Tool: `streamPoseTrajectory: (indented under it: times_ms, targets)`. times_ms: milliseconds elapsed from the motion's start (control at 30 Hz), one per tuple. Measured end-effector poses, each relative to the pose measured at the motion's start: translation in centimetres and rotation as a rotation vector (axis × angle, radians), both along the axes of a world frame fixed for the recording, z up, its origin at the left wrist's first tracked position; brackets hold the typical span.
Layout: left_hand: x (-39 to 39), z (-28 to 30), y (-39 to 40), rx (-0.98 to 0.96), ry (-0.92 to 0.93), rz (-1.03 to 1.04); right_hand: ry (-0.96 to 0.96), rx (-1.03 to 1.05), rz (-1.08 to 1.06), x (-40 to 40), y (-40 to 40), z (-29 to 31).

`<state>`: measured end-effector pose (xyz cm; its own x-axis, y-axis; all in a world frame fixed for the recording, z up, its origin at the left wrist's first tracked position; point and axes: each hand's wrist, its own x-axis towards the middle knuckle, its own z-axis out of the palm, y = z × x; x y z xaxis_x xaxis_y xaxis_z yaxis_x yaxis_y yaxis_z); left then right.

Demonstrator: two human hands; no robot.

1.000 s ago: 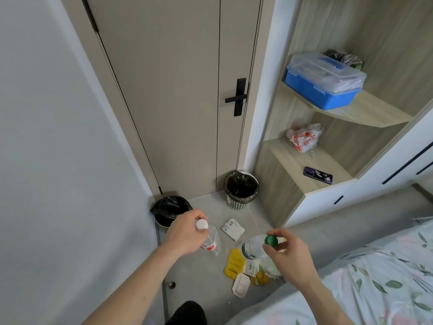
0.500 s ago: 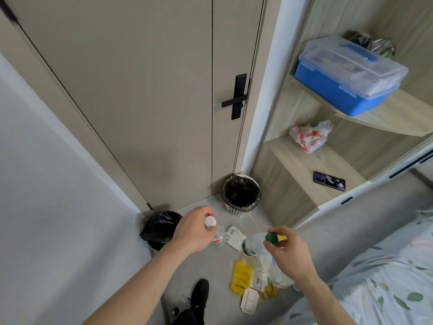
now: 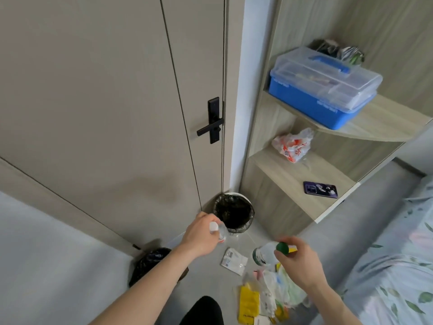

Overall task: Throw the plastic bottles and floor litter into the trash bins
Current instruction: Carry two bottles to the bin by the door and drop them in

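Note:
My left hand [image 3: 201, 235] grips a clear plastic bottle with a white cap [image 3: 219, 231] just left of the white trash bin [image 3: 234, 213] lined with a black bag, by the door. In my right hand [image 3: 299, 261] is a second clear bottle with a green cap [image 3: 266, 254], held over the litter. A second bin with a black bag [image 3: 150, 263] stands by the wall under my left forearm, partly hidden. Floor litter lies below: a white wrapper [image 3: 234, 261], a yellow packet [image 3: 248, 303] and crumpled plastic wrappers [image 3: 280, 289].
The closed door with a black handle [image 3: 210, 125] is straight ahead. Wooden shelves on the right hold a blue storage box [image 3: 325, 89], a plastic bag [image 3: 293, 145] and a phone [image 3: 320, 189]. A floral bedsheet [image 3: 398, 266] fills the lower right. My dark shoe [image 3: 203, 310] is below.
I have stepped closer to the door. My left hand with the white-capped bottle has moved forward to the rim of the white bin. My right hand keeps its bottle over the litter.

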<state>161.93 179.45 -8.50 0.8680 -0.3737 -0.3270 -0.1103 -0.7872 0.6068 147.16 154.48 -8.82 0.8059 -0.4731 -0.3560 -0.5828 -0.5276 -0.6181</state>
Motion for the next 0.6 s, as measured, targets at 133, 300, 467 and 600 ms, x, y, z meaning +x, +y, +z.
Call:
streamPoseTrajectory:
  times_ms: [133,300,467,600]
  targets:
    - [3.3,-1.2,-2.0,-0.004,0.05,-0.046,0.033,-0.008,0.009,2.9,-0.8,-1.6]
    - [8.7,-5.4,-5.0,0.035,0.12,-0.094,0.082,-0.015,-0.018,8.5,-2.3,-4.2]
    - [16.9,-13.1,-9.2,0.116,0.225,-0.169,0.148,0.038,-0.071,15.2,-3.6,-10.0]
    - [22.1,-20.7,-12.1,0.19,0.276,-0.17,0.197,0.091,-0.153,19.0,-4.7,-16.1]
